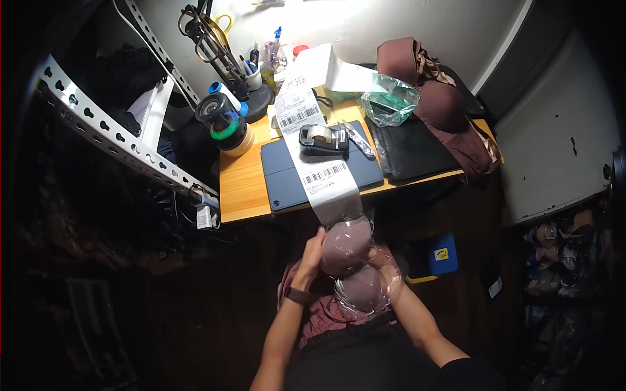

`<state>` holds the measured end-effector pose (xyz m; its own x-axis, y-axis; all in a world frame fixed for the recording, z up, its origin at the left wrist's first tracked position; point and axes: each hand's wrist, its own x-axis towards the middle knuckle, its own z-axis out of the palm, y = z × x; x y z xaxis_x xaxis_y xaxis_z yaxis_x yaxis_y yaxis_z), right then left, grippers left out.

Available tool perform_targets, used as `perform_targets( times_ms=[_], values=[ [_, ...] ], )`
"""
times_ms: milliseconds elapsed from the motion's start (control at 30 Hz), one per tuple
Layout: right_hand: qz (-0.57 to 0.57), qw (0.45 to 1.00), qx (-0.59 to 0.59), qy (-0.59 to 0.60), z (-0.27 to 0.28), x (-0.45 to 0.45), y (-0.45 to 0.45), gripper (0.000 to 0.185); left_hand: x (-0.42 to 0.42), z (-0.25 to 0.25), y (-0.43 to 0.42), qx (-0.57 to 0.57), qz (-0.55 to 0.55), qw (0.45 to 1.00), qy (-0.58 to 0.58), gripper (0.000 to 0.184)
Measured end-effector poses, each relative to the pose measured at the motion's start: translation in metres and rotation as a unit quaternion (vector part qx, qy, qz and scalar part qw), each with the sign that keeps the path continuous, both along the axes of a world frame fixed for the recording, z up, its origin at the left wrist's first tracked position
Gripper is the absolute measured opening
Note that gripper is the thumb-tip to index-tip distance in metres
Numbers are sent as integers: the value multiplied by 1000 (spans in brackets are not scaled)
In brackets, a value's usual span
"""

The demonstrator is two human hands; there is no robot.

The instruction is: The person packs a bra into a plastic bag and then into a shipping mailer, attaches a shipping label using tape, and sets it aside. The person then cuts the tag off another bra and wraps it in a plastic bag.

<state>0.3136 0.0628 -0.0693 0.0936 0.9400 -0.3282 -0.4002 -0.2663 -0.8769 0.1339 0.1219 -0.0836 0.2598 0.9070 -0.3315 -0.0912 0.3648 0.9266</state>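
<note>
A mauve bra (345, 246) in clear plastic wrap (360, 314) is held over my lap, in front of the desk edge. My left hand (313, 253) grips its upper cup from the left side. On the right, my right hand (385, 266) is closed around the plastic, partly behind and inside the shiny film. A long strip of printed labels (324, 174) runs down over the desk edge to just behind the upper cup. On the strip sits a black tape dispenser (324, 139), with a cutter knife (358, 140) beside it.
A blue tablet case (277, 174) lies under the strip on the wooden desk (242, 203). Brown bras (445, 107), black bags (417, 153) and crumpled green-tinted plastic (390, 101) are at the right. A jar (225, 124) stands left. A blue box (433, 255) rests below the desk.
</note>
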Motion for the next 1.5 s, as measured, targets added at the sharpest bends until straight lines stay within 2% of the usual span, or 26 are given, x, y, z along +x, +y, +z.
perform_targets(
  times_ms=[33, 133, 167, 200, 233, 267, 300, 333, 400, 500, 533, 600, 633, 667, 733, 800, 867, 900, 933, 1000, 1100, 1133, 1200, 1267, 1433, 1500],
  values=[
    [-9, 1000, 1, 27, 0, -2, 6, 27, -8, -13, 9, -116, -34, 992, -26, 47],
    [-34, 997, 4, 65, -6, -11, 8, 27, -20, -41, 15, -153, 24, 988, 20, 47],
    [-41, 997, 7, 64, -6, -14, 6, 27, -24, -6, 9, -152, 37, 988, 17, 48],
    [-41, 997, 11, 58, -7, -18, 7, 27, -19, 14, -2, 3, 96, 995, 11, 58],
    [-39, 998, 18, 44, -6, -21, 7, 28, -24, 14, -21, 11, 113, 984, 139, 76],
    [11, 1000, 16, -25, -3, -19, 13, 26, -30, 41, -39, -49, -7, 995, 84, 96],
    [59, 994, 17, -95, -1, -18, 19, 25, -42, 37, -53, 115, -136, 970, 167, 119],
    [156, 970, 27, -185, -9, -12, 20, 24, -35, 63, -66, 54, -160, 977, 133, 132],
    [90, 978, 82, -169, 30, -17, 16, 20, -33, 72, -82, 197, -245, 915, 254, 131],
    [92, 838, 283, -457, -34, -11, 13, 19, -16, 70, -94, 221, -193, 921, 257, 120],
    [45, 971, 79, -219, -63, -16, 13, 19, -12, 66, -94, 269, -152, 904, 295, 117],
    [-5, 990, -135, 44, -78, -18, 7, 21, -8, 55, -92, 282, -137, 893, 323, 104],
    [35, 982, -34, -180, -74, -13, -1, 25, -7, 44, -94, 276, -131, 898, 316, 99],
    [72, 915, 65, -393, -64, -9, -11, 29, -5, 38, -99, 267, -128, 904, 308, 93],
    [69, 891, 100, -438, -14, -5, -29, 34, 1, 41, -100, 274, -104, 901, 321, 79],
    [101, 888, -12, -449, -11, 2, -49, 38, 3, 33, -99, 251, -42, 927, 275, 62],
    [40, 825, 90, -557, -36, 0, -57, 36, 9, 37, -98, 206, -13, 950, 234, 48],
    [-11, 975, -27, -218, -38, 5, -50, 37, 12, 41, -96, 162, 17, 968, 193, 35],
    [-62, 976, -138, 155, -11, 6, -36, 37, 14, 43, -93, 163, 15, 968, 191, 35],
    [-101, 967, -127, 198, 59, -6, -6, 43, 14, 51, -87, 214, 18, 953, 216, 16],
    [-91, 867, -116, 477, 17, 4, 22, 42, 16, 102, -82, 216, 63, 953, 202, 8],
    [-134, 878, -162, 431, 43, -10, 20, 39, 14, 108, -83, 253, 85, 940, 212, 8],
    [-174, 860, -175, 447, 15, -19, -2, 37, 9, 106, -87, 234, 112, 946, 194, 9],
    [-292, 839, -309, 340, -2, -34, -17, 26, 4, 97, -89, 250, 122, 932, 231, 8],
    [-195, 836, -380, 343, 53, -40, -37, 17, 11, 86, -98, 170, 96, 951, 240, 10],
    [-142, 861, -308, 378, 30, -37, -34, 15, 10, 83, -97, 177, 107, 958, 198, 11]
  ],
)
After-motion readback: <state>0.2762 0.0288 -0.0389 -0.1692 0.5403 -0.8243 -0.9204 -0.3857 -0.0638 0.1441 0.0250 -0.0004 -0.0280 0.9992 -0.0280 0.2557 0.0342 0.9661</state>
